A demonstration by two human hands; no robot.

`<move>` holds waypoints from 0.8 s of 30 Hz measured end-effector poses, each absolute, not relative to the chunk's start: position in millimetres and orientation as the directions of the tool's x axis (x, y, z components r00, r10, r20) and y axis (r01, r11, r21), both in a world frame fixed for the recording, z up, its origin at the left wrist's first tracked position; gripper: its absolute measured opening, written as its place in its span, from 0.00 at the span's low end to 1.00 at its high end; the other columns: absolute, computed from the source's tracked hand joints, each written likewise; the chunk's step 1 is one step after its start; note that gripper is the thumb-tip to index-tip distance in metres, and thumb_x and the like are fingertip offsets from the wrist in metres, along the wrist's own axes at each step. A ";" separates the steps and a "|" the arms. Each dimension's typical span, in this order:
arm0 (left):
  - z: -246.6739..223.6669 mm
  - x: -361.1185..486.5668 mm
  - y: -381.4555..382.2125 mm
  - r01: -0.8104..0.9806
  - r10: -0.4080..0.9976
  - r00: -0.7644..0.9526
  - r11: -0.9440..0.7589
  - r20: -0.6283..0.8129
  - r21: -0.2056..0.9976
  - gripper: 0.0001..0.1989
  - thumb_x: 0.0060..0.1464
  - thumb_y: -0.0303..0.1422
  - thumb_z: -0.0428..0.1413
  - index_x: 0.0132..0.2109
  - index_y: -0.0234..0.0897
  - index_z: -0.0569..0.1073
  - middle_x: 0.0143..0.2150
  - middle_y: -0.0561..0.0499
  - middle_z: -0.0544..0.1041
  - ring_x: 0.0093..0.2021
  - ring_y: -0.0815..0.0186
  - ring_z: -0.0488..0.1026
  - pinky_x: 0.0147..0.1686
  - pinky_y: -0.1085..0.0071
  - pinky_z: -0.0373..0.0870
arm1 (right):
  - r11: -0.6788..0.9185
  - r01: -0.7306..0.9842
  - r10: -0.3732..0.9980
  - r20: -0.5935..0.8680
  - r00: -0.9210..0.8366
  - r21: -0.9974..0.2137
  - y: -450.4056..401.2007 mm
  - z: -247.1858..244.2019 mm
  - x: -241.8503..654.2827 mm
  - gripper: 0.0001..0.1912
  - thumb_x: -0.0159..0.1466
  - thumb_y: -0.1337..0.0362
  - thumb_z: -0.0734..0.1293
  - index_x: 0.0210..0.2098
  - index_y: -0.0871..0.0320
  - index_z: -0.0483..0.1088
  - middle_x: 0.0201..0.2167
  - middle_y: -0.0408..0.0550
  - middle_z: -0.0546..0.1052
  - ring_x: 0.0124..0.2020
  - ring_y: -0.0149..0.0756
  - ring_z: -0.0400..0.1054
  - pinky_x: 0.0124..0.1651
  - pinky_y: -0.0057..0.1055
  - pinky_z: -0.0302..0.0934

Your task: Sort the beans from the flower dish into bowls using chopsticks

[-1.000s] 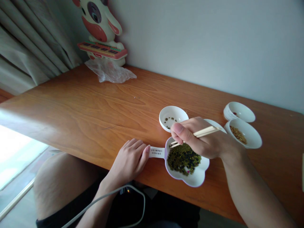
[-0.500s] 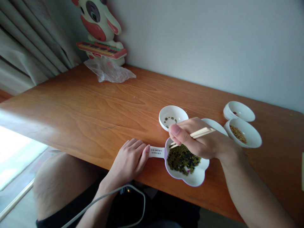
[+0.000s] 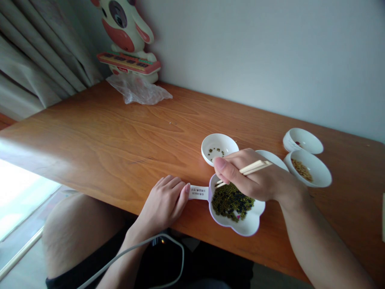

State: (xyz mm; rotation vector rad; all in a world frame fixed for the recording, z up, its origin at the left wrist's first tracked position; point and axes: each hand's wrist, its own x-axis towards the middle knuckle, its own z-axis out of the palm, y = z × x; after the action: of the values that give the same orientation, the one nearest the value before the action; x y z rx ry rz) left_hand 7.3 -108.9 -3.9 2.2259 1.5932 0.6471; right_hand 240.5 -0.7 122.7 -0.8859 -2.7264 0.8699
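My left hand (image 3: pixel 167 200) is closed around the handle end of a white, purple-rimmed scoop dish (image 3: pixel 254 226) with a printed label on its handle. Green mung beans (image 3: pixel 231 200) mixed with darker ones lie in the dish, along with a small pink bit. Over the dish's far side, my right hand (image 3: pixel 249 172) grips a pair of wooden chopsticks (image 3: pixel 255 167). Their tips point down at the beans by the handle side; whether they pinch a bean I cannot tell. Just beyond that hand stands a white bowl (image 3: pixel 221 140) with several beans inside.
Partly behind my right hand is another white bowl (image 3: pixel 272 157). To the right sit a bowl (image 3: pixel 323 172) of yellowish grains and a bowl (image 3: pixel 311 143) with a few reddish pieces. A cow toy (image 3: pixel 129 40) and a plastic bag (image 3: pixel 141 91) are at the back left. A cable (image 3: pixel 141 243) crosses my left forearm.
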 end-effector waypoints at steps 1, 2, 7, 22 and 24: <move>-3.8 7.3 -108.9 0.798 0.947 0.274 -0.322 0.169 0.509 0.19 0.76 0.33 0.42 0.33 0.40 0.65 0.34 0.49 0.72 0.34 0.61 0.65 0.41 0.60 0.66 | 0.657 0.492 0.578 -0.038 -0.815 -0.572 -0.8 122.6 240.3 0.30 0.79 0.48 0.54 0.25 0.57 0.61 0.19 0.39 0.65 0.23 0.29 0.56 0.32 0.36 0.46; -3.7 7.2 -109.0 0.799 0.947 0.275 -0.322 0.168 0.508 0.19 0.76 0.33 0.42 0.33 0.40 0.65 0.34 0.49 0.71 0.34 0.61 0.65 0.42 0.60 0.66 | 0.656 0.491 0.578 -0.038 -0.815 -0.573 -0.8 122.3 240.2 0.30 0.79 0.48 0.54 0.25 0.57 0.61 0.19 0.39 0.64 0.23 0.29 0.56 0.32 0.36 0.46; -3.7 6.6 -109.4 0.803 0.947 0.272 -0.323 0.173 0.502 0.19 0.76 0.33 0.43 0.33 0.40 0.65 0.33 0.50 0.71 0.34 0.61 0.65 0.41 0.60 0.66 | 0.657 0.481 0.571 -0.034 -0.820 -0.580 -0.7 119.8 240.3 0.29 0.80 0.49 0.53 0.26 0.57 0.63 0.20 0.39 0.66 0.23 0.28 0.57 0.32 0.36 0.46; -3.9 5.4 -108.8 0.797 0.948 0.279 -0.317 0.152 0.514 0.20 0.77 0.35 0.41 0.33 0.39 0.65 0.34 0.49 0.71 0.35 0.61 0.65 0.42 0.60 0.65 | 0.587 0.522 0.603 -0.097 -0.792 -0.619 1.8 128.5 248.8 0.36 0.78 0.42 0.46 0.27 0.58 0.65 0.23 0.42 0.69 0.26 0.30 0.61 0.34 0.36 0.49; -4.2 5.5 -108.9 0.796 0.948 0.279 -0.317 0.152 0.515 0.20 0.77 0.35 0.40 0.34 0.39 0.65 0.34 0.49 0.71 0.35 0.61 0.65 0.42 0.60 0.65 | 0.573 0.553 0.615 -0.128 -0.778 -0.605 1.0 131.6 248.3 0.36 0.78 0.41 0.45 0.27 0.58 0.66 0.24 0.43 0.70 0.27 0.31 0.62 0.35 0.37 0.49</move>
State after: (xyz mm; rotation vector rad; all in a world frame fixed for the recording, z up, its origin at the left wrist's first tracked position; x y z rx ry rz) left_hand 5.5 -108.9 -4.2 2.2165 1.5848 0.6259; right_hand 248.3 1.0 131.6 -1.0052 -2.6993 0.9870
